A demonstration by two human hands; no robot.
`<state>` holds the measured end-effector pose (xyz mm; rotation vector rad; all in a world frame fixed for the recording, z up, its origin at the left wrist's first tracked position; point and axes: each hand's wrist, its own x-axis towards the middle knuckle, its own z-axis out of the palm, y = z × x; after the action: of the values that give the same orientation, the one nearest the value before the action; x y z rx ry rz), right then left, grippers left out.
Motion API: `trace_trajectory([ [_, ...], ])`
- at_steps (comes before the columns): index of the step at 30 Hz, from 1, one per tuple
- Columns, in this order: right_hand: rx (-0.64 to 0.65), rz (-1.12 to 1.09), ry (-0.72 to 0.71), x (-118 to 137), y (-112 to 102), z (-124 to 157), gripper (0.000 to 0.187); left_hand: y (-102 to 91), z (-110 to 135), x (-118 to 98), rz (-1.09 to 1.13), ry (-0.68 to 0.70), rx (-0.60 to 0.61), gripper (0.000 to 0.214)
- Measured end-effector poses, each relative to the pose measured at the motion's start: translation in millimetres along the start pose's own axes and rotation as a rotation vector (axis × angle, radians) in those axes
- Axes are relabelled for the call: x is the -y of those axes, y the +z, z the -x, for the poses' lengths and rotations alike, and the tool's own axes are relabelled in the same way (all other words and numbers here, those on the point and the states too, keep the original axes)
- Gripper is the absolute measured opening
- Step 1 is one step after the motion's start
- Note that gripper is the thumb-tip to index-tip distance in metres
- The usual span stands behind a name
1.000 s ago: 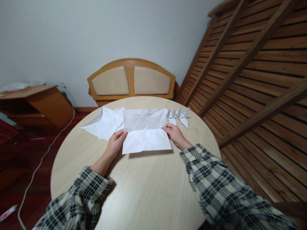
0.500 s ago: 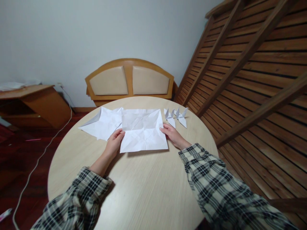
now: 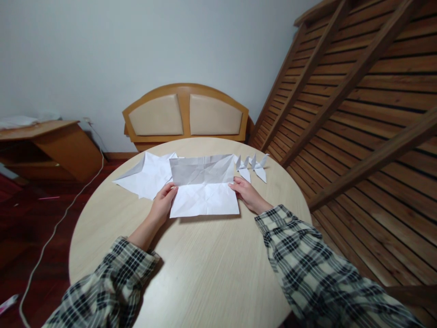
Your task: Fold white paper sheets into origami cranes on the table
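Note:
A creased white sheet of paper (image 3: pixel 203 187) lies on the round pale wooden table (image 3: pixel 191 264). Its far half is tilted up along a horizontal fold. My left hand (image 3: pixel 165 202) pinches the sheet's left edge at the fold line. My right hand (image 3: pixel 246 193) pinches the right edge at the same height. Both arms wear plaid sleeves.
A crumpled, partly folded white sheet (image 3: pixel 147 175) lies left of the held paper. Two small folded paper cranes (image 3: pixel 251 166) stand at its right. A wooden chair back (image 3: pixel 186 115) is behind the table, a slatted wooden frame (image 3: pixel 358 91) leans at right, and a cable (image 3: pixel 58 223) runs over the floor.
The far half of the sheet, which lay flatter half a second ago, has risen along the horizontal fold. Both hands stay at the sheet's side edges.

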<state>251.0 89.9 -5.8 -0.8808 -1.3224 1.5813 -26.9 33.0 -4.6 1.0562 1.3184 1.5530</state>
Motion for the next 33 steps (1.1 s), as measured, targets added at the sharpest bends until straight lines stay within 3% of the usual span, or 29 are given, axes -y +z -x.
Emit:
trace_trajectory([
  [7,-0.064,-0.006,0.006,-3,-1,-2,0.021,0.5,0,0,-0.033,0.020,-0.008,0.034],
  [20,-0.057,-0.033,-0.077,-4,2,-3,0.019,3.1,4,-5,0.006,-0.002,0.013,0.018],
  [33,-0.133,0.037,0.005,1,1,0,0.007,4.6,13,-18,0.006,0.016,0.041,0.016],
])
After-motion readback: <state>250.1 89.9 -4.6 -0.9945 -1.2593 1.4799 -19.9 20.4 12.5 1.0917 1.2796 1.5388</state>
